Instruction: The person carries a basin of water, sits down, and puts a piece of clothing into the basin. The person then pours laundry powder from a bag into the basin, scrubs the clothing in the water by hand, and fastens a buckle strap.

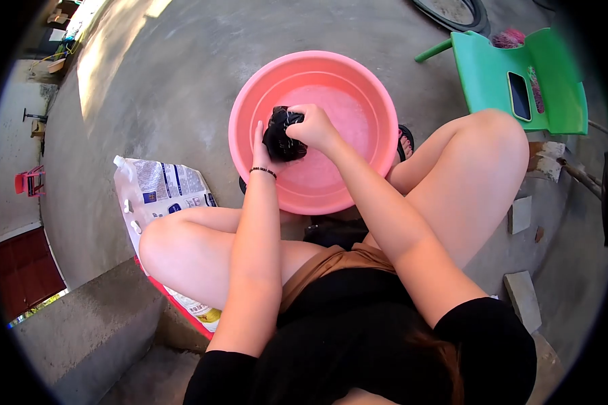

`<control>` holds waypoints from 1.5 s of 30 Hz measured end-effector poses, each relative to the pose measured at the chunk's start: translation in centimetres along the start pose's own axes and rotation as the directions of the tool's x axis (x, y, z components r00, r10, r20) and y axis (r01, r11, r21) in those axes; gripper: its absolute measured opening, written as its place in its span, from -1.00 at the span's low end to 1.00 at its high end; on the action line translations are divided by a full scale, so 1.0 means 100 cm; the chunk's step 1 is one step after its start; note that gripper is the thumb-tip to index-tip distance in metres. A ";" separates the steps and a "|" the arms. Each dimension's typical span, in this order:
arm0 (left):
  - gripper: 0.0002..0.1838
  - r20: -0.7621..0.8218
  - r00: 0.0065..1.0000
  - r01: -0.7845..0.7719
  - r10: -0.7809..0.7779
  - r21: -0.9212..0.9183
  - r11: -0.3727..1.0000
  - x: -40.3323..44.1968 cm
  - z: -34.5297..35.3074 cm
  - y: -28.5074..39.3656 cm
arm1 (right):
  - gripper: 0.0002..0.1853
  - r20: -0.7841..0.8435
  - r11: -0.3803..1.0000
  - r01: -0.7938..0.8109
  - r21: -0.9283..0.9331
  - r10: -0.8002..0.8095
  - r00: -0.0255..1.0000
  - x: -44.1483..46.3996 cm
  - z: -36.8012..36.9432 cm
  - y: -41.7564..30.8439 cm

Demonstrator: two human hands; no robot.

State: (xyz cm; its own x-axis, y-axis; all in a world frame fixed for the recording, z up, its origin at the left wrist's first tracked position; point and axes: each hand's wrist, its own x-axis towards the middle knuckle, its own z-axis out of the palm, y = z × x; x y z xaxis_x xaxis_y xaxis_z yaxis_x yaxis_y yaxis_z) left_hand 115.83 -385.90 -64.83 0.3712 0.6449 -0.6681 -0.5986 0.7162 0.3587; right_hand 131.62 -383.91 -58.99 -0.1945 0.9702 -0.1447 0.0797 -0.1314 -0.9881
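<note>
A bunched black cloth [282, 140] with small light marks is held above the pink basin [380, 111], left of its middle. My left hand [261, 147], with a dark beaded bracelet at the wrist, supports the cloth from the left side; part of its fingers is hidden behind the fabric. My right hand [310, 128] grips the upper right of the cloth with curled fingers. Pale, shiny streaks show on the basin's bottom; whether it holds water I cannot tell.
Left of my knees stands a large printed detergent pouch [162, 182] with a white spout. A green plastic chair [479, 67] at the upper right carries a phone [519, 96]. Grey blocks [522, 300] lie at the right, and a black tyre [476, 20] lies beyond the chair.
</note>
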 end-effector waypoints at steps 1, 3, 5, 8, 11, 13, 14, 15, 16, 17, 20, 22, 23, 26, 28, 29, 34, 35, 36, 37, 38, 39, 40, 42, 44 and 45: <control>-0.41 0.055 0.997 -0.041 0.045 -0.076 0.996 0.014 0.005 0.000 | -0.72 0.031 0.998 0.026 0.059 -0.027 0.999 -0.004 -0.003 -0.012; -0.60 0.390 0.884 -0.295 0.258 0.037 0.955 0.008 0.023 0.003 | -0.70 0.089 0.981 0.072 0.179 -0.089 0.992 -0.011 -0.009 -0.037; -0.72 0.359 0.891 -0.286 0.276 -0.028 0.958 -0.015 0.054 0.003 | -0.72 0.133 0.957 0.096 0.274 -0.137 0.982 -0.017 -0.011 -0.048; -0.76 0.487 0.747 -0.513 0.452 -0.008 0.858 -0.016 0.061 0.003 | -0.74 0.151 0.894 0.065 0.444 -0.146 0.978 -0.023 -0.015 -0.055; -0.70 0.389 0.686 -0.716 0.616 0.209 0.666 -0.017 0.071 0.003 | -0.78 0.143 0.785 -0.022 0.620 -0.085 0.986 -0.023 -0.023 -0.058; -0.64 0.231 0.781 -0.620 0.581 0.171 0.766 -0.018 0.071 0.001 | -0.83 0.077 0.697 -0.034 0.717 -0.031 0.997 -0.020 -0.032 -0.049; -0.61 0.190 0.818 -0.570 0.542 0.154 0.807 -0.014 0.062 0.001 | -0.83 -0.024 0.720 0.030 0.694 -0.019 1.000 -0.018 -0.036 -0.045; -0.59 0.148 0.852 -0.520 0.502 0.132 0.844 -0.012 0.057 0.001 | -0.83 -0.123 0.741 0.087 0.665 -0.006 0.992 -0.018 -0.040 -0.042; -0.59 0.115 0.912 -0.392 0.394 -0.043 0.919 -0.012 0.048 0.002 | -0.82 -0.218 0.762 0.137 0.633 0.006 0.976 -0.018 -0.041 -0.037; -0.60 0.103 0.917 -0.380 0.385 -0.059 0.923 -0.014 0.049 0.002 | -0.81 -0.259 0.770 0.131 0.624 0.046 0.965 -0.017 -0.041 -0.028; -0.61 0.076 0.920 -0.376 0.383 -0.094 0.922 -0.022 0.057 0.004 | -0.76 -0.374 0.790 0.115 0.602 0.152 0.915 -0.012 -0.036 -0.008; -0.61 0.073 0.910 -0.401 0.409 -0.101 0.910 -0.027 0.066 -0.001 | -0.76 -0.283 0.659 0.059 0.750 0.238 0.929 -0.016 -0.025 -0.004; -0.60 0.073 0.911 -0.395 0.405 -0.126 0.910 -0.030 0.069 -0.002 | -0.74 -0.222 0.610 0.025 0.792 0.250 0.942 -0.016 -0.021 -0.001; -0.59 0.074 0.899 -0.416 0.431 -0.159 0.895 -0.026 0.064 -0.006 | -0.69 -0.152 0.605 -0.013 0.796 0.222 0.963 -0.014 -0.018 0.004; -0.60 0.095 0.903 -0.401 0.419 -0.163 0.901 -0.025 0.063 -0.006 | -0.65 -0.052 0.539 -0.088 0.838 0.240 0.969 -0.015 -0.019 0.004; -0.60 0.108 0.905 -0.392 0.412 -0.163 0.905 -0.024 0.063 -0.006 | -0.63 0.045 0.444 -0.164 0.881 0.267 0.963 -0.022 -0.021 -0.010; -0.54 0.198 0.880 -0.418 0.432 -0.113 0.902 -0.011 0.051 -0.005 | -0.64 0.174 0.264 -0.233 0.936 0.229 0.958 -0.026 -0.021 -0.013; -0.54 0.213 0.873 -0.422 0.438 -0.118 0.899 -0.008 0.049 -0.005 | -0.65 0.120 0.282 -0.181 0.942 0.220 0.968 -0.021 -0.018 -0.006; -0.54 0.178 0.887 -0.411 0.426 -0.116 0.904 -0.006 0.046 -0.005 | -0.67 0.066 0.300 -0.129 0.945 0.209 0.976 -0.015 -0.016 0.000; -0.54 0.144 0.899 -0.400 0.413 -0.114 0.910 -0.004 0.044 -0.004 | -0.69 0.050 0.322 -0.121 0.939 0.219 0.974 -0.012 -0.016 0.007; -0.54 0.112 0.910 -0.388 0.400 -0.111 0.915 -0.004 0.045 -0.003 | -0.71 0.031 0.345 -0.110 0.932 0.227 0.973 -0.010 -0.019 0.007; -0.54 0.136 0.912 -0.375 0.387 -0.103 0.921 -0.004 0.045 -0.001 | -0.73 0.009 0.368 -0.098 0.925 0.235 0.972 -0.008 -0.020 0.007; -0.53 0.134 0.935 -0.320 0.329 -0.085 0.943 -0.004 0.045 0.001 | -0.74 -0.042 0.398 -0.066 0.915 0.256 0.966 -0.008 -0.021 0.007; -0.51 0.123 0.969 -0.207 0.212 -0.056 0.977 -0.010 0.049 0.005 | -0.74 -0.143 0.460 -0.010 0.888 0.296 0.945 -0.014 -0.025 -0.019; -0.39 0.036 0.993 -0.117 0.113 0.145 0.983 0.004 0.029 0.006 | -0.76 -0.310 0.664 0.119 0.738 0.177 0.934 -0.017 -0.026 -0.033; -0.32 -0.012 0.998 -0.065 0.067 0.151 0.986 -0.010 0.042 0.007 | -0.77 -0.372 0.744 0.180 0.643 0.098 0.923 -0.016 -0.023 -0.037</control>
State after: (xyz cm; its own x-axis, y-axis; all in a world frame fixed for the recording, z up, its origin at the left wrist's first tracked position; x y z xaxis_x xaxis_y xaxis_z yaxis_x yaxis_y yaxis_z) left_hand 118.05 -384.96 -61.16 0.3213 0.6883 -0.6503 -0.5076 0.7050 0.4954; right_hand 133.90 -384.50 -54.98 0.1923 0.9583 -0.2115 -0.6044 -0.0541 -0.7948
